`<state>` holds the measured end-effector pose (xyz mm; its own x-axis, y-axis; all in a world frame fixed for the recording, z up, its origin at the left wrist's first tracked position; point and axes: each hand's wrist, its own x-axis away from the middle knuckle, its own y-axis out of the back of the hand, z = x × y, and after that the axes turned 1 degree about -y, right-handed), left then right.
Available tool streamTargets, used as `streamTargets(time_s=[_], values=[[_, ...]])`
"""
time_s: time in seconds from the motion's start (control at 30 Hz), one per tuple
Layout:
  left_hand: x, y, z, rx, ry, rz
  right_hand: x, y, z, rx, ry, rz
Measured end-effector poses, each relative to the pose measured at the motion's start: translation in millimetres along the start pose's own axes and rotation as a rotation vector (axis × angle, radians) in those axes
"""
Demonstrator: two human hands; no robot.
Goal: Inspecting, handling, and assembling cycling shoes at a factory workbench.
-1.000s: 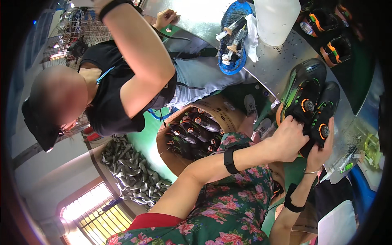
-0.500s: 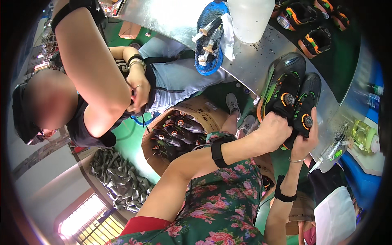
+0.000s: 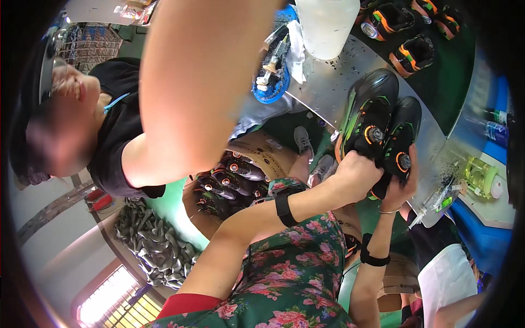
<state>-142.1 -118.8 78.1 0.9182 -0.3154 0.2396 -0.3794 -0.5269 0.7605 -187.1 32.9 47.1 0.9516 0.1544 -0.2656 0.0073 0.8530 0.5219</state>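
Two black shoes with green trim and orange-ringed dials are side by side over the metal table's edge, toes pointing away from me. My left hand [image 3: 358, 177] is closed at the opening of the left shoe [image 3: 372, 106], its fingers partly hidden inside or behind the collar. My right hand [image 3: 403, 186] grips the right shoe [image 3: 407, 120] around its heel and outer side, thumb along the side by the dial. The heel parts of both shoes are partly covered by my hands.
A metal table [image 3: 322, 104] carries a white bucket [image 3: 324, 27] and a blue tray [image 3: 278, 90] with syringe-like tubes. More shoes [image 3: 413, 54] stand on a dark green belt. A green-lidded jar [image 3: 481, 177] is at right. A co-worker's raised arm [image 3: 191, 82] fills the upper left, above a carton [image 3: 199, 216] of shoes.
The co-worker's arm has swung right and larger across the view, and that person's head has risen. My hands stay on the shoes; the view shifts slightly.
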Motion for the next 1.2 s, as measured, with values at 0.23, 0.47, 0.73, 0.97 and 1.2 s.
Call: streamTargets(time_s=[0.23, 0.47, 0.73, 0.97, 1.2], values=[[-1, 4, 0, 0.003, 0.014, 0.058, 2, -4, -3, -0.08, 0.006, -0.017], [1, -1, 0, -0.034, 0.003, -0.017, 0, 0, -6, -0.015, 0.029, -0.011], [3, 12, -4, -0.025, -0.001, -0.003, 2, -3, -9, -0.052, -0.025, -0.05], [4, 7, -2, -0.078, -0.018, -0.036, 1, -4, -8, -0.106, -0.024, -0.075], [5, 6, -4, 0.189, 0.124, 0.126, 3, -2, -9, -0.118, -0.081, -0.023]])
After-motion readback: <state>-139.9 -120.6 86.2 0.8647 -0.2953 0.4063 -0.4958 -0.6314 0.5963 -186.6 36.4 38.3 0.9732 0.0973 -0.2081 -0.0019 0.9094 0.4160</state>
